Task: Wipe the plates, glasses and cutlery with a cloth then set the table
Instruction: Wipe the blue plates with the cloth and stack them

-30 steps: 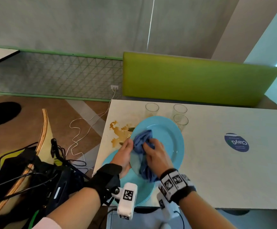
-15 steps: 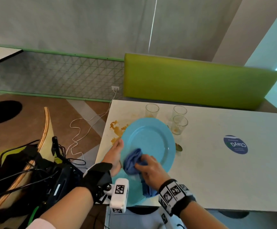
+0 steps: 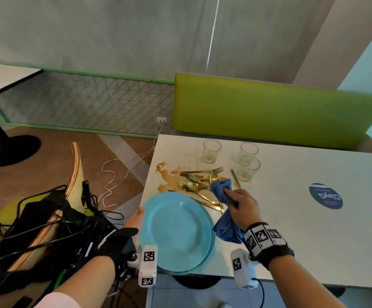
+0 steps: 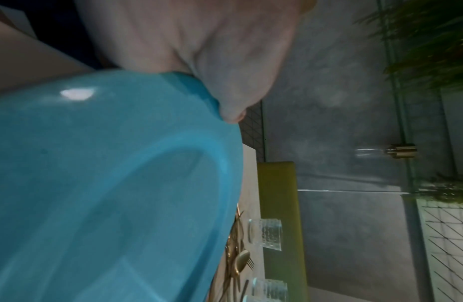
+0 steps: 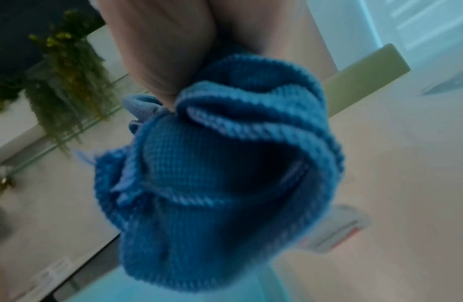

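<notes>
Plates: light blue, stacked at the near left corner of the white surface, overhanging its near edge slightly. The top plate is held at its left rim by the left hand; in the left wrist view the thumb lies over the rim of the plate, the other fingers hidden beneath it.

Writing: a round blue sticker toward the right part of the surface reads "ClayG", upside down from the head view; the smaller print below it is illegible. Square black-and-white coded markers sit on both wrist bands and camera housings.

Right hand: fingers curled round a bunched blue cloth, clear of the plates and just right of them. In the right wrist view the thumb presses into the cloth, which hangs in folds below the fist. The cloth's upper end lies over the near part of the cutlery.

Gold cutlery, forks and spoons, lies in a loose pile beyond the plates, toward the left edge. A brown spill stains the surface beside it, at the left edge. Three clear glasses stand upright near the far edge; two carry brownish residue at the bottom, the third cannot be judged.
</notes>
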